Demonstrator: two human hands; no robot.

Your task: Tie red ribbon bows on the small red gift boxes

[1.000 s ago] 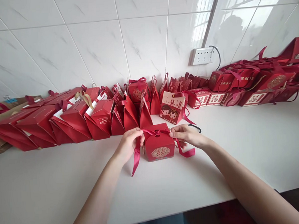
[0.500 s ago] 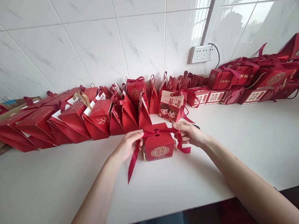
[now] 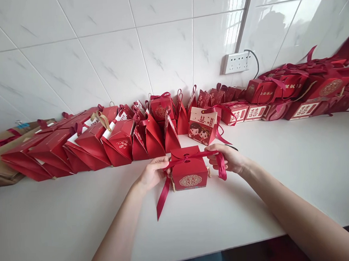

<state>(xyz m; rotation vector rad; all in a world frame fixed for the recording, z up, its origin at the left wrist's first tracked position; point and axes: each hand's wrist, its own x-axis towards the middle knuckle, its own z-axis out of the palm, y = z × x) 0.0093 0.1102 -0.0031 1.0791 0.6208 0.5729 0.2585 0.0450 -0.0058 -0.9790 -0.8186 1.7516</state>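
A small red gift box (image 3: 181,170) with a round gold emblem stands on the white table in front of me. Dark red ribbon (image 3: 164,199) runs through the hole in its top flap, where it is knotted. My left hand (image 3: 153,172) pinches one side of the ribbon at the box's left edge, its pointed end hanging below. On the right, my right hand (image 3: 227,158) grips the other side, and that tail drapes over the fingers. The ribbon looks taut between both hands. Gold cord shows at both sides of the box.
Behind stands a cream and red box (image 3: 202,126) with two cartoon figures. Several red gift boxes (image 3: 120,143) line the tiled wall at left, and more boxes (image 3: 321,86) are piled at right. A power socket (image 3: 237,62) is on the wall above the white table (image 3: 290,159).
My right hand has moved slightly outward, and the ribbon's right tail now hangs bunched over its fingers. My left hand keeps its pinch. The whole view has shifted a little.
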